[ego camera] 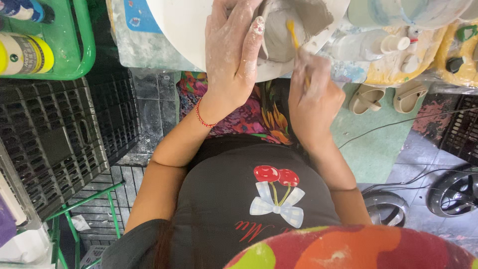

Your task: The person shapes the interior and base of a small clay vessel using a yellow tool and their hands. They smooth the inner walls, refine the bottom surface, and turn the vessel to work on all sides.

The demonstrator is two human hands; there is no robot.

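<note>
near the top centre of the frame, the yellow brush (294, 36) i grip in my right hand (313, 97) slants up-left, tip on the grey clay piece (291, 30); my left hand (231, 55) cups the clay's left side on the white round board (179, 30).

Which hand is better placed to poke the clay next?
Probably the right hand: it grips the yellow stick, whose tip already touches the grey clay. The left hand lies flat against the clay's side.
</note>
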